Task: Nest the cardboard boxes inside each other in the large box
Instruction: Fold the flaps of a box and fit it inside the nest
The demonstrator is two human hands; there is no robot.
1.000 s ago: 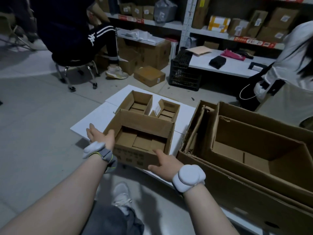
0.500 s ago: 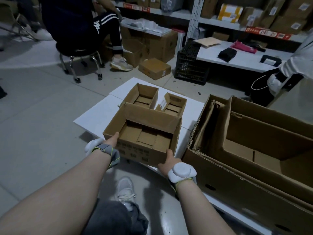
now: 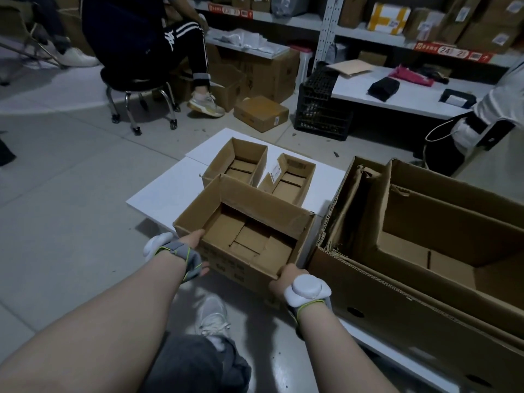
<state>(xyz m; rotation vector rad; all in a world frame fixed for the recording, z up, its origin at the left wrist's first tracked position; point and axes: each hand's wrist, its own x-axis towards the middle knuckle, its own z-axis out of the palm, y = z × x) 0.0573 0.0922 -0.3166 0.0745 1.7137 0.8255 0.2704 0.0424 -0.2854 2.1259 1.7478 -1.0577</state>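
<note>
The person has both hands on the medium box (image 3: 245, 231), an open-topped carton sitting on the white board (image 3: 167, 194) on the floor. The left hand (image 3: 192, 252) is clamped on the near left corner, thumb hooked over the rim and the rest of the grip down the outer wall; the right hand (image 3: 286, 276) is closed on the near right corner the same way. Just beyond it, on the far side of the board, two small boxes stand side by side, one (image 3: 235, 163) a little left, the other (image 3: 289, 180) to its right, both open and apart from the hands. To the right, just beside the medium box, sits the large box (image 3: 397, 302), and there is already an inner box (image 3: 442, 231) nested in it, with folded cardboard (image 3: 348, 205) wedged upright along its left wall. To my eye the step in hand is lifting the medium box across into that inner box. To do it well, I'd keep the grip even on both corners so the carton stays level, raise it clear above the large box's corrugated rim before swinging right, and line its walls up square with the inner box so it drops in without catching an edge. The bottom flaps look loosely closed, so I'd keep it upright. The two small ones should go in after it.
</note>
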